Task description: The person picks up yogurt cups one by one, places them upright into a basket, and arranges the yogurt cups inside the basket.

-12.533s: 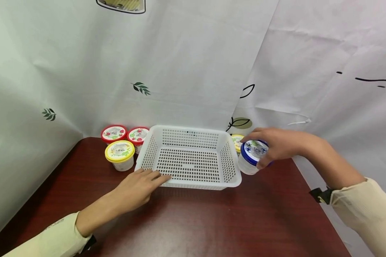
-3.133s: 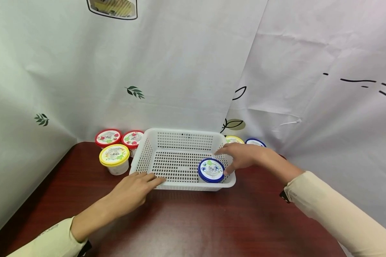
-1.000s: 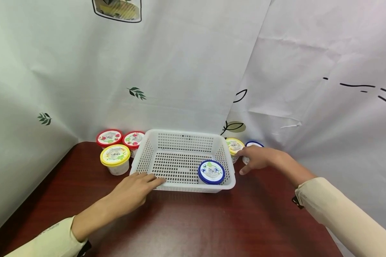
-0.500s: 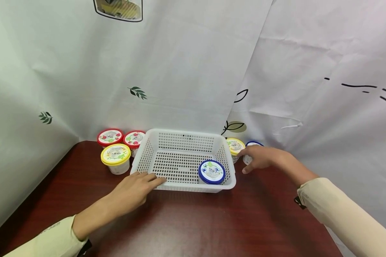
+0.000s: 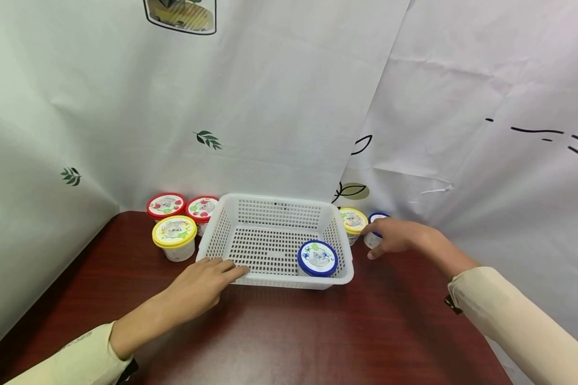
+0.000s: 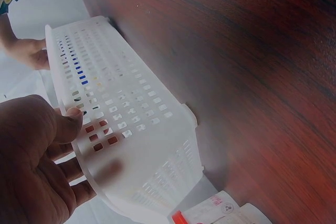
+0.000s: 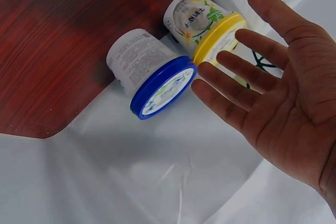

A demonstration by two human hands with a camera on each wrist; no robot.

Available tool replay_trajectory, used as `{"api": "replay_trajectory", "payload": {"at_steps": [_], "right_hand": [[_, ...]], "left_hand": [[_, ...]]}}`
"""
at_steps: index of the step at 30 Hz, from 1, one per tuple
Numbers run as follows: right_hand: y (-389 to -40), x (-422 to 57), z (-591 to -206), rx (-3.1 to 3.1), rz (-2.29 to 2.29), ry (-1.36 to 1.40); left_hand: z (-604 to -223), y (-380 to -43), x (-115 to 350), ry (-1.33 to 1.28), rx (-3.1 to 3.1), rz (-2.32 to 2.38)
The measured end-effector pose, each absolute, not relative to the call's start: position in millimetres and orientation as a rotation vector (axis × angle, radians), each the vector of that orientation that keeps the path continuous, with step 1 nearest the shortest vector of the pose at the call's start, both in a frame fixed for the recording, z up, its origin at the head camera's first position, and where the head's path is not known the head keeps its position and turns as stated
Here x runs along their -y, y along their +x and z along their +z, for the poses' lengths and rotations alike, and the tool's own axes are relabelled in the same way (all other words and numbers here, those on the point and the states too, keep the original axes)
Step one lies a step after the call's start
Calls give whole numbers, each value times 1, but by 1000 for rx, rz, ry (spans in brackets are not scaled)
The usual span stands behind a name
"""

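My left hand point(image 5: 204, 279) holds the near left rim of a white perforated basket point(image 5: 339, 279), thumb and fingers at its edge in the left wrist view. Inside, at the basket's front right, a white tub with a blue lid point(image 5: 317, 258) stands upright. My right hand point(image 5: 397, 237) holds nothing, its fingers spread apart. It is nearest to a second blue-lidded tub point(image 7: 142, 66), which it partly covers in the head view, and a yellow-lidded tub point(image 7: 202, 24) right of the basket.
Left of the basket stand two red-lidded tubs point(image 5: 166, 205) and a yellow-lidded tub point(image 5: 175, 235), close together. They sit on a dark red wooden table point(image 5: 289, 331). A pale patterned cloth point(image 5: 279, 107) hangs behind.
Over the longer span, a blue-lidded tub went into the basket and my right hand let go of it. The right hand has since withdrawn to the right-side tubs. The left hand stays at the rim.
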State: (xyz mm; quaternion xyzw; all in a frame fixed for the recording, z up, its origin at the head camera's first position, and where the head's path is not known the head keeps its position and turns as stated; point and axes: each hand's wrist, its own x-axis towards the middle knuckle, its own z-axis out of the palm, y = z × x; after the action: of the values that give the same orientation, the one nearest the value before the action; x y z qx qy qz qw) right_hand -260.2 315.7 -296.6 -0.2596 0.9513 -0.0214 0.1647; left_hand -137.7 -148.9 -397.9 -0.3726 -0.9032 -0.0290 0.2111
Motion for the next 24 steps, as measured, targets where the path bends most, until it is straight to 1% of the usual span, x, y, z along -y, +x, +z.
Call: {"api": "replay_trajectory", "payload": {"at_steps": [8, 18, 24], "right_hand": [[-262, -321, -298, -2744, -40, -745], [-264, -326, -298, -2753, -30, -649], [-266, -330, -297, -2751, -16, -667]], "left_hand": [[-399, -139, 149, -1036, 2514, -81], [-399, -138, 148, -1037, 2497, -95], [-399, -137, 148, -1029, 2497, -89]]}}
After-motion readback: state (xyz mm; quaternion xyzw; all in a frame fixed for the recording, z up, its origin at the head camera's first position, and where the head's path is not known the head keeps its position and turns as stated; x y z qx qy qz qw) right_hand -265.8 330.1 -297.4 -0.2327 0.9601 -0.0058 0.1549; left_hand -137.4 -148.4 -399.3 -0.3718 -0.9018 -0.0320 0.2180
